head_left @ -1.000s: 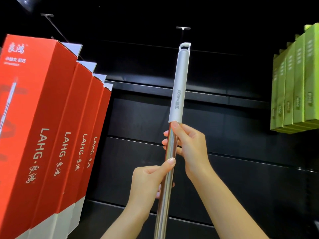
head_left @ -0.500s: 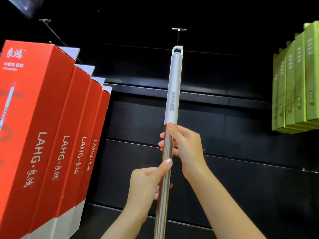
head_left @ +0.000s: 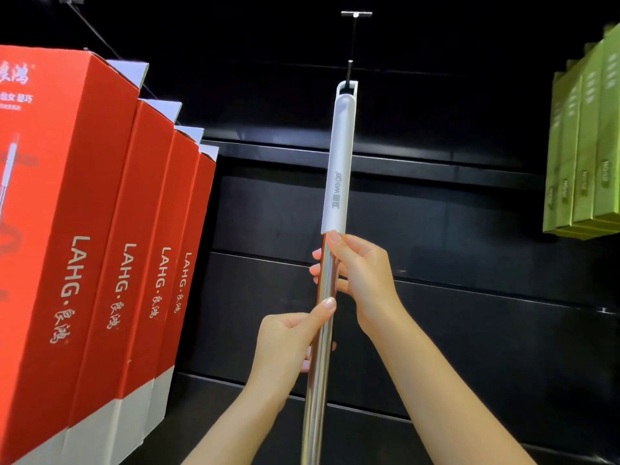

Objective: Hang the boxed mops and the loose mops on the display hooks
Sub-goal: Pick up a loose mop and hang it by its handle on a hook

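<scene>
Now: loose mop (head_left: 339, 162) held upright, hang loop at its 12 o'clock end meeting the display hook (head_left: 350, 70). Whether the loop is fully threaded over the hook tip I cannot tell; they overlap in view.

Right hand (head_left: 364, 280): fingers curled round the steel pole just below the white grip, thumb tip touching the grip's lower edge. Left hand (head_left: 288, 340): clamped on the pole just beneath, at 6 o'clock of the right, thumb lying up along the metal.

Procedure note: keep the pole plumb, steer from the right hand, let the left carry the weight. Push the loop back along the hook before lowering, and release only once the weight sits on the hook.

Red boxed mops (head_left: 100, 246) hang at 9 o'clock, green boxes (head_left: 587, 146) at 3 o'clock.
</scene>
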### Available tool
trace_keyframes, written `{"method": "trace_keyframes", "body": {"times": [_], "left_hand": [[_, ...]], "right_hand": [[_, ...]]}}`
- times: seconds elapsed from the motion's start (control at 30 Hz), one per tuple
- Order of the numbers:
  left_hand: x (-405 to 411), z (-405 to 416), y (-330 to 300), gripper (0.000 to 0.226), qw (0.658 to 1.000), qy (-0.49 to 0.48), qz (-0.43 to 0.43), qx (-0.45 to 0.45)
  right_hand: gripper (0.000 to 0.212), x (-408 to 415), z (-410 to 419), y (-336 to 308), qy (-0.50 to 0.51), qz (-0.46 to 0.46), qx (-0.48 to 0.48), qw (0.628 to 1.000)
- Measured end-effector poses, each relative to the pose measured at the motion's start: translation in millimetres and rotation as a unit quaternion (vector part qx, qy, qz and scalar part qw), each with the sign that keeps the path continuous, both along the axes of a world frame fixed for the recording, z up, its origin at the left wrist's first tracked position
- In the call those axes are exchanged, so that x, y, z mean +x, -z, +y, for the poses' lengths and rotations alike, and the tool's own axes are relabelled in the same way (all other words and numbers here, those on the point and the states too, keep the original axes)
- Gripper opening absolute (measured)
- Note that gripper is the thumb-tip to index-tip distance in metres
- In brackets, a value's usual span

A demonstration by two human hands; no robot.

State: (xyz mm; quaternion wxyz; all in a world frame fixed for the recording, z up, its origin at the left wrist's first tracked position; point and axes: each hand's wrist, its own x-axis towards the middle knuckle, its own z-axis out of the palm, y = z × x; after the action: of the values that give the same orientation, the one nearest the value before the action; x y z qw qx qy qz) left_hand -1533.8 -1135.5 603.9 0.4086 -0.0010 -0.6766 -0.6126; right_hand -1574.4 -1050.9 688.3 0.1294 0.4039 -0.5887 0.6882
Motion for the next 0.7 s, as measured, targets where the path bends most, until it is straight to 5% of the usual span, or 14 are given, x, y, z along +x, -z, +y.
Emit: {"method": "trace_keyframes", "body": {"times": [0.37,0.7], "left_hand": [[-12,-19,9,0.095,0.999,0.002,-0.014,-0.034],[-45,-35,10,0.082,0.998,0.008,-0.033,-0.05]], "right_hand": [[0.039,-3,-5,-49,0.033,0.064,0.047,0.996],[0.046,-40,-26,-49,0.05,0.053,0.049,0.996]]}}
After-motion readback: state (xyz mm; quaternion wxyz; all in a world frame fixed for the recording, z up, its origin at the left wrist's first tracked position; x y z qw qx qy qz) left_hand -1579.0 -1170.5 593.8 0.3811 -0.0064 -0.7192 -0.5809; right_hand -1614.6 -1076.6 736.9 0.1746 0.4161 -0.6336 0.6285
